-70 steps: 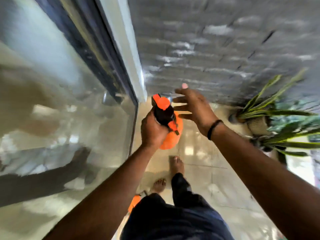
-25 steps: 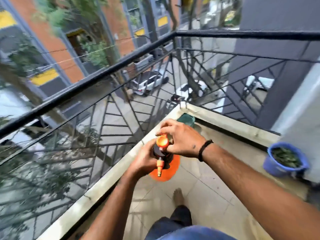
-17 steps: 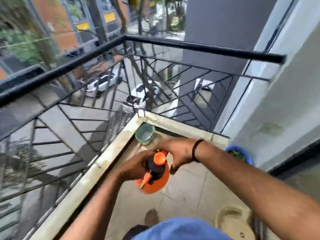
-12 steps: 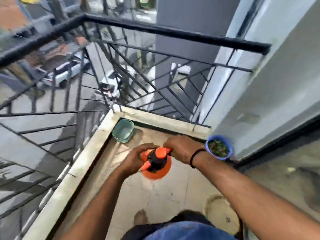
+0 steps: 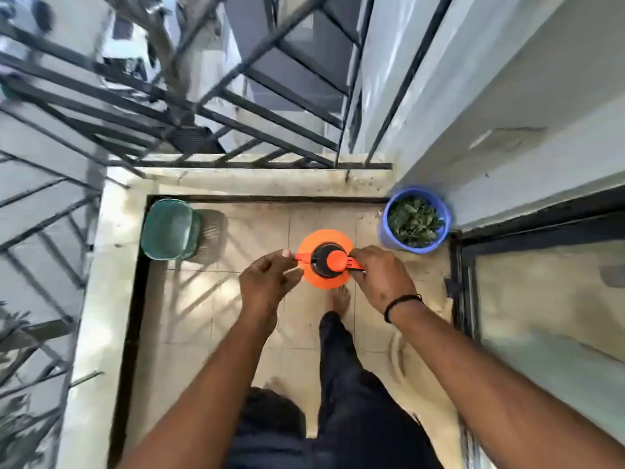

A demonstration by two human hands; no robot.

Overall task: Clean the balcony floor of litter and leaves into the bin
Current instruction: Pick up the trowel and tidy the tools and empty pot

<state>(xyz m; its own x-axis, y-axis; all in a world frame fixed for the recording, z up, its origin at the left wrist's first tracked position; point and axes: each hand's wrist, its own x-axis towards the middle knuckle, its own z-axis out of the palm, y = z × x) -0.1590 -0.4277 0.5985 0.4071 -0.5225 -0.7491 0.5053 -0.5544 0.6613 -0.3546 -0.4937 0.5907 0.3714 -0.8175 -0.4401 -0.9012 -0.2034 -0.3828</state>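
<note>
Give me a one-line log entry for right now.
hands: left pinches nozzle, right grips handle | held: orange sprayer | floor: blue bucket of leaves, green basket

no legible text, labels, brands, numbers or signs anywhere

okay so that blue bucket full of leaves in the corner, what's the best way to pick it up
Probably by the rim, from above. The blue bucket stands upright with its mouth open to the top, tucked into the corner beside the wall and the sliding door frame, so only the floor-facing side is free. No handle shows; pinch the rim there.
</note>
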